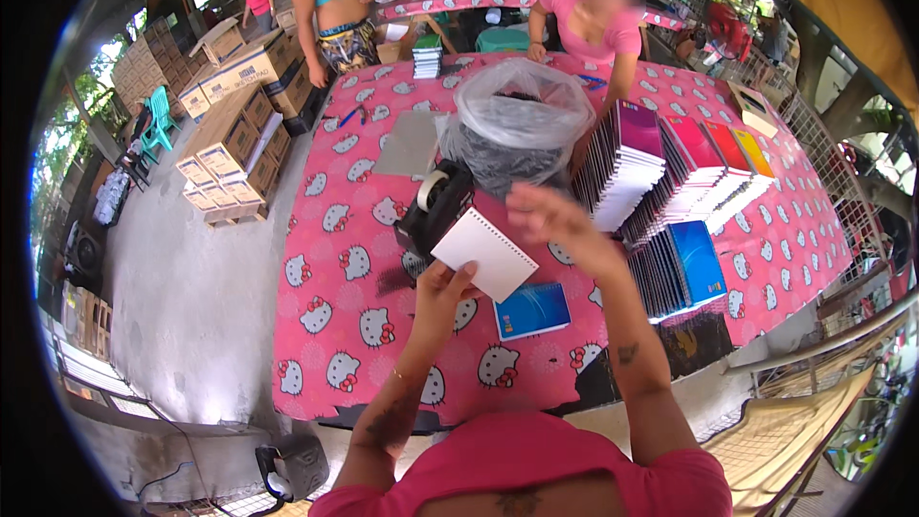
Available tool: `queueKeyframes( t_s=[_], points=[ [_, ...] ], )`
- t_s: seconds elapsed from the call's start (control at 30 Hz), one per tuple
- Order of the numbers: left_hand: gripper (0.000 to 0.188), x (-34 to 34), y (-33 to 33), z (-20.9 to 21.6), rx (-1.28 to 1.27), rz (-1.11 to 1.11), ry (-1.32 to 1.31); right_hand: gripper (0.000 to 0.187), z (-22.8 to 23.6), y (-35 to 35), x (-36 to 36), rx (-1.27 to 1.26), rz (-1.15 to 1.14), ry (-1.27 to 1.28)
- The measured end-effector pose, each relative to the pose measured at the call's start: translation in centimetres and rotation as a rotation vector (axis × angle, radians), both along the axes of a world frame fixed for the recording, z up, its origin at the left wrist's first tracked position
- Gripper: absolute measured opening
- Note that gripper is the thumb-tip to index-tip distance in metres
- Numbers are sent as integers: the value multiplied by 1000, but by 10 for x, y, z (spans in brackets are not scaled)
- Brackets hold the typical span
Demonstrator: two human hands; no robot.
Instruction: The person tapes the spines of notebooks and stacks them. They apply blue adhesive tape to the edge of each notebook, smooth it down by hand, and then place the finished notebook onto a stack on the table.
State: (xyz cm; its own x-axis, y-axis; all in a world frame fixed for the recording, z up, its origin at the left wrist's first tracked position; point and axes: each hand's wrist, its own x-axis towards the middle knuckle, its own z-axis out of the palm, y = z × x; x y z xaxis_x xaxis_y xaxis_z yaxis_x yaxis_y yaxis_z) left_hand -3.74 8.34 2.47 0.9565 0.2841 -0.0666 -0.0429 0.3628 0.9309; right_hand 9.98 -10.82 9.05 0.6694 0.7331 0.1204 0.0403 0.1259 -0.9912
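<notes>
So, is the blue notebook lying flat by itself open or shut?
Shut: the blue notebook lies cover up, white page edges showing underneath.

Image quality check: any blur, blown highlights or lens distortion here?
Head view: right hand smeared, likely motion blur, while the white spiral-bound notepad and left hand look fairly sharp; head view: background foliage at far left washed out by daylight; head view: fisheye bows the edges of the pink patterned tablecloth, with black corners.
</notes>
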Motion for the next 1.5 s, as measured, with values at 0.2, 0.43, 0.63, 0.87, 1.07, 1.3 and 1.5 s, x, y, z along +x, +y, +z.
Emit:
queueKeyframes(
  t_s=[0.2, 0.43, 0.63, 0.87, 1.07, 1.3, 1.5],
  points=[
    [26, 8, -32, -32, -31, -85, 46, 38, -88, -49, -30, -157, -135, -35],
    [23, -8, -26, -81, 377, -178, 185, 43, -106, -66, -20, -435, -64, -268],
    [28, 26, -1, -83, 156, 128, 173, 50, -133, -62, -21, -496, -429, -471],
    [47, -6, -35, -91, 1330, -36, -95, 47, -175, -86, -42, -447, -376, -435],
    [34, -26, -67, -122, 1709, -207, -513, 38, -211, -95, -49, -169, -551, -127],
    [41, -22, -69, -101, 1650, -265, -465, 35, -207, -112, -67, -272, -646, 68],
    [45, -51, -80, -107, 745, 162, 124, 47, -192, -85, -55, -236, -597, -42]
  ],
)
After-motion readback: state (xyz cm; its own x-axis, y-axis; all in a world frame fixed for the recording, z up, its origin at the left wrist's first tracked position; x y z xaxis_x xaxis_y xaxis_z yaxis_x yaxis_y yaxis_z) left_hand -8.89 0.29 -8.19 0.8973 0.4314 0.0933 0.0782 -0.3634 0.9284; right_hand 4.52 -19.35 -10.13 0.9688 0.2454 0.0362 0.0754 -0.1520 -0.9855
